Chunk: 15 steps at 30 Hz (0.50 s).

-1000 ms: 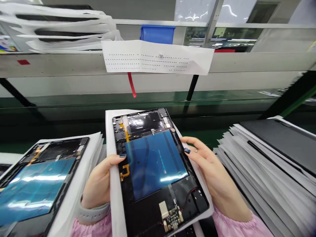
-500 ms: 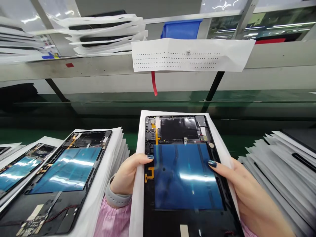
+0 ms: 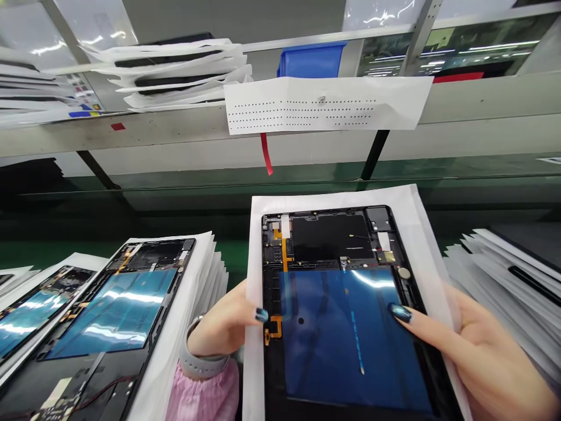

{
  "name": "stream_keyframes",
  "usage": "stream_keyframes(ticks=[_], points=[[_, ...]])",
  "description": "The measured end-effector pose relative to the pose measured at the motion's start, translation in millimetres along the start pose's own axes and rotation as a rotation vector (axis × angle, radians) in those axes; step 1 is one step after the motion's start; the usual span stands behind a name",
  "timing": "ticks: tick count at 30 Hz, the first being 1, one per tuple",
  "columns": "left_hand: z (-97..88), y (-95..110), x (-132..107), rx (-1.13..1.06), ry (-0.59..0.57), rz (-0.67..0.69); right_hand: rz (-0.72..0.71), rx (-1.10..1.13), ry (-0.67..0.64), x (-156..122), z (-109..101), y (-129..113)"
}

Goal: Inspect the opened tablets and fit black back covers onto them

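I hold an opened tablet back (image 3: 342, 304) lying on a white foam sheet (image 3: 256, 245), raised in front of me. It shows a black frame, a blue battery film and orange flex cables. My left hand (image 3: 223, 330) grips the left edge, thumb on the frame by the orange flex. My right hand (image 3: 477, 356) grips the right edge from beneath, thumb pressed on the blue film. Both hands are closed around the tablet and its sheet.
A stack of similar tablets on foam sheets (image 3: 131, 304) lies at my left, another (image 3: 26, 304) farther left. Stacked white sheets with dark panels (image 3: 512, 275) sit at my right. A green conveyor (image 3: 307, 175) runs ahead under a shelf holding a dotted paper (image 3: 324, 105) and a blue bin (image 3: 311, 58).
The tablet has straightened from a tilt and come closer to me, shifting right in view. Both hands have kept their grip on its edges.
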<state>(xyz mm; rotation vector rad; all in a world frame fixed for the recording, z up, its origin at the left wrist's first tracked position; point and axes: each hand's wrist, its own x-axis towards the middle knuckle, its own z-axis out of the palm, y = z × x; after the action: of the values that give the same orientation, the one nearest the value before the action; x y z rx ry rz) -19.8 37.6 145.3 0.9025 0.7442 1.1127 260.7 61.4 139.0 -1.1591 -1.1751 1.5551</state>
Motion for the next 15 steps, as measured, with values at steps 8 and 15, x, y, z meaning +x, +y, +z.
stream_keyframes(ticks=[8,15], points=[[-3.6,-5,-4,0.317,-0.17,0.061,0.009,-0.001,0.155,-15,13,-8],[1.5,-6,-5,0.46,-0.078,0.119,-0.127,-0.164,0.267,-21,20,-13]])
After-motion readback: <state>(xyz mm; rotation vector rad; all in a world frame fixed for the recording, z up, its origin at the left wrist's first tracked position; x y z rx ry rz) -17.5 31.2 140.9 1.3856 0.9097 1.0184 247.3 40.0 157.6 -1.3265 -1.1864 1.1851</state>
